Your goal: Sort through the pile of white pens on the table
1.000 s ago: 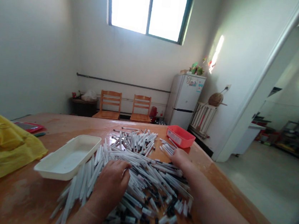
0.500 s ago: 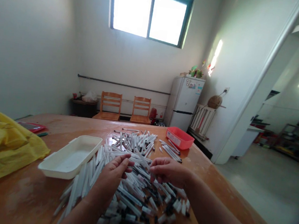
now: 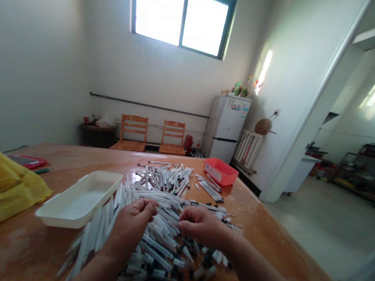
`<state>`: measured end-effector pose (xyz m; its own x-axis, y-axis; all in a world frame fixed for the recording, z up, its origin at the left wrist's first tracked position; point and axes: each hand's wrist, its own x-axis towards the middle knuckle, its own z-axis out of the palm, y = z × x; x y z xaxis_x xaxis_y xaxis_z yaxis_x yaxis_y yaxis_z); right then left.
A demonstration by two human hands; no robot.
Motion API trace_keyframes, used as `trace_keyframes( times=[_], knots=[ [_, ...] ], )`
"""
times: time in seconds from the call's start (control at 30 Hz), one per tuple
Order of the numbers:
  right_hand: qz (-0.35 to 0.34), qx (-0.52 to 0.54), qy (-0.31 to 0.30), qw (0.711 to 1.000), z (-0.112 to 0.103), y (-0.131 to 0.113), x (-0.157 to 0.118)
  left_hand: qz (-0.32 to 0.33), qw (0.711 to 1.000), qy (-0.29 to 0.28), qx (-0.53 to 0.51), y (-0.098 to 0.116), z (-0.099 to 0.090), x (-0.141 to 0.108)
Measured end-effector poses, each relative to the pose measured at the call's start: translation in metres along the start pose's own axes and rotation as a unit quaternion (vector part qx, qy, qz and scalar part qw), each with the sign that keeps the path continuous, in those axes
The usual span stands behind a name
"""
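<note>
My left hand (image 3: 132, 222) is over the middle of a heap of pen barrels (image 3: 159, 239), its thumb pressed to the fingertips. Facing it across a small gap, my right hand (image 3: 201, 225) has its fingers curled in a pinch. Whatever either hand holds is too small or hidden to make out. Long whitish barrels (image 3: 96, 229) lie by my left forearm. Nearer to me are clear and black pen caps (image 3: 158, 273), partly blurred. Pens with dark ends (image 3: 170, 177) form a pile beyond my hands.
A white plastic tray (image 3: 59, 221) stands left of the heap, beside a yellow plastic bag (image 3: 5, 192). At the far right of the wooden table (image 3: 272, 258) sits a red basket (image 3: 225, 177), with several pens (image 3: 210, 190) before it. Two chairs (image 3: 133, 130) stand behind the table.
The view has turned slightly right. My left thumb and fingers have come together from a looser pose. The right fingers are curled tighter, and the pale barrel near them no longer shows clearly.
</note>
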<state>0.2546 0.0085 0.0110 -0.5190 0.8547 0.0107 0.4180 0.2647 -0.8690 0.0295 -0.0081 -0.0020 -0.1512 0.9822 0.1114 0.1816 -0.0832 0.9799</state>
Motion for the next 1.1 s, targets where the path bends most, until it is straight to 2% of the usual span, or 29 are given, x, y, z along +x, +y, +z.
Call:
trace_keyframes(
  times=[0.07,0.13,0.27,0.37,0.5,0.63,0.8,0.93,1.0,1.1],
  knots=[
    [-0.013,-0.084,0.02,0.996,-0.002,0.002,0.0,0.028,0.997,0.015,0.071,0.001,-0.001,0.0],
    [0.006,-0.166,0.054,0.985,-0.009,0.008,0.003,0.062,0.991,0.043,0.107,0.003,-0.003,0.0],
    [0.088,-0.268,0.172,0.944,-0.042,0.028,0.021,0.085,0.986,0.103,0.104,0.006,-0.004,0.002],
    [0.178,-0.318,0.23,0.902,-0.072,0.048,0.037,0.077,0.987,0.109,0.094,0.007,-0.004,0.003],
    [0.269,-0.346,0.233,0.868,-0.093,0.072,0.052,0.073,0.988,0.105,0.082,0.009,-0.005,0.002],
    [0.313,-0.353,0.209,0.857,-0.094,0.085,0.062,0.072,0.987,0.118,0.085,0.009,-0.005,0.001],
    [0.315,-0.326,0.203,0.868,-0.094,0.079,0.065,0.078,0.987,0.119,0.076,0.009,-0.005,0.001],
    [0.253,-0.264,0.212,0.906,-0.089,0.056,0.058,0.068,0.988,0.119,0.064,0.008,-0.004,0.003],
    [0.204,-0.211,0.197,0.936,-0.076,0.039,0.05,0.053,0.993,0.102,0.027,0.005,-0.003,0.004],
    [0.136,-0.102,0.132,0.977,-0.045,0.009,0.031,-0.004,0.996,0.06,-0.067,0.003,-0.001,0.005]
  ],
)
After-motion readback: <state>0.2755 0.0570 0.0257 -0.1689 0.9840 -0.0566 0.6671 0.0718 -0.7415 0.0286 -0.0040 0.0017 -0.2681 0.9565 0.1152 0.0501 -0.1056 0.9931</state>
